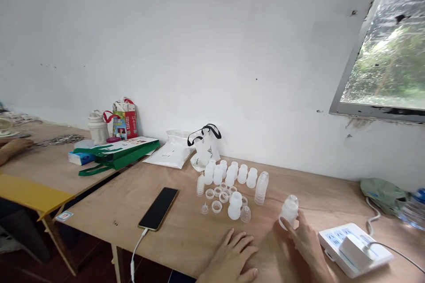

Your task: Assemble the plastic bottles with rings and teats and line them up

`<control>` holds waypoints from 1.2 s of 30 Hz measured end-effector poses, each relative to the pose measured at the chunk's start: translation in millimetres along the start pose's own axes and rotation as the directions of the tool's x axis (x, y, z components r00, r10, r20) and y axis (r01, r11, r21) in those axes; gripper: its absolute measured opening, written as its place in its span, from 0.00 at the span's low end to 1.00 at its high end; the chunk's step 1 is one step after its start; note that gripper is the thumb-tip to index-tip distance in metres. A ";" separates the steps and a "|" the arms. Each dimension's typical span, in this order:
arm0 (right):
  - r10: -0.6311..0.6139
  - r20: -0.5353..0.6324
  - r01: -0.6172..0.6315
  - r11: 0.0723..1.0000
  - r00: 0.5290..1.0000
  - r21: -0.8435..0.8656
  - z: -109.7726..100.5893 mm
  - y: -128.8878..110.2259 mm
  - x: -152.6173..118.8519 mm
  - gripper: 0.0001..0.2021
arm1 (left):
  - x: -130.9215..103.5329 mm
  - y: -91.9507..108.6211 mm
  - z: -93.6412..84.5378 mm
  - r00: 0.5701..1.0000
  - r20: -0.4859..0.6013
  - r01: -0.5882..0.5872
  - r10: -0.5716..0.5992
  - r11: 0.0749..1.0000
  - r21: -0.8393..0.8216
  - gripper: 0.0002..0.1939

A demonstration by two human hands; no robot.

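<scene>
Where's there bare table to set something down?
Two patches look open: between the phone and the loose rings, and behind the capped bottle in the right hand, from the stacked clear domes to the green cloth item. It's crowded ahead of the left hand, where rings and white bottles cluster.

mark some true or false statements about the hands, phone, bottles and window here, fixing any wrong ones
The right hand holds a bottle. True.
The left hand grips the phone. False: it is open and empty, and the phone lies apart from it.
A white cable is plugged into the phone. True.
The tall stack of clear caps is left of the phone. False: it is to the phone's right.
The window is at the picture's right. True.
</scene>
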State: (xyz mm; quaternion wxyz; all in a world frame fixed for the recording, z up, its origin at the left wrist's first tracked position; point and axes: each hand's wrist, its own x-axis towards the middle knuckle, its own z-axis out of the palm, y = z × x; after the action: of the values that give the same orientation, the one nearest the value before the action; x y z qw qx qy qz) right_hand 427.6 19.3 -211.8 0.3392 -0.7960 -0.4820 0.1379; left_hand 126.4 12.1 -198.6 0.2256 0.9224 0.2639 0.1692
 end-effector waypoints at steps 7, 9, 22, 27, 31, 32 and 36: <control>0.084 -0.033 -0.088 0.986 0.996 -0.144 -8.2 17.3 5.5 0.33 | -3.3 -4.2 -20.1 0.998 0.059 -0.027 0.034 0.992 -0.121 0.25; 0.105 0.002 -0.103 0.982 0.994 -0.156 -8.8 21.0 7.2 0.33 | -3.6 -3.6 -22.5 0.999 0.049 -0.014 0.020 0.992 -0.125 0.24; 0.147 0.013 -0.137 0.950 0.989 -0.282 -9.2 32.4 6.1 0.32 | -5.7 -1.6 -19.2 1.000 0.005 -0.013 0.013 0.998 -0.062 0.22; 0.158 -0.050 -0.166 0.953 0.986 -0.252 -9.0 35.8 8.1 0.33 | -6.4 -1.9 -18.9 1.000 0.006 0.001 -0.001 0.997 -0.072 0.22; 0.150 0.026 -0.138 0.956 0.988 -0.260 -11.8 33.9 5.4 0.27 | -6.0 1.0 -22.7 1.000 -0.008 -0.016 0.016 0.998 -0.054 0.21; 0.129 0.097 -0.101 0.963 0.987 -0.250 -12.0 32.3 3.6 0.26 | -5.9 1.4 -23.2 1.000 -0.011 -0.022 0.021 0.999 -0.046 0.20; 0.058 0.367 -0.024 0.995 0.928 -0.098 -8.7 22.7 -2.1 0.25 | -5.8 0.3 -21.4 0.999 -0.035 -0.042 0.041 0.999 -0.015 0.20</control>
State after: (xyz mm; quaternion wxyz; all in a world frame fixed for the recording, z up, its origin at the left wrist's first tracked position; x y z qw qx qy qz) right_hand 446.5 7.0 -221.0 0.2029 -0.7804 -0.5262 0.2699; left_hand 112.7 15.6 -181.5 0.2247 0.9227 0.2472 0.1922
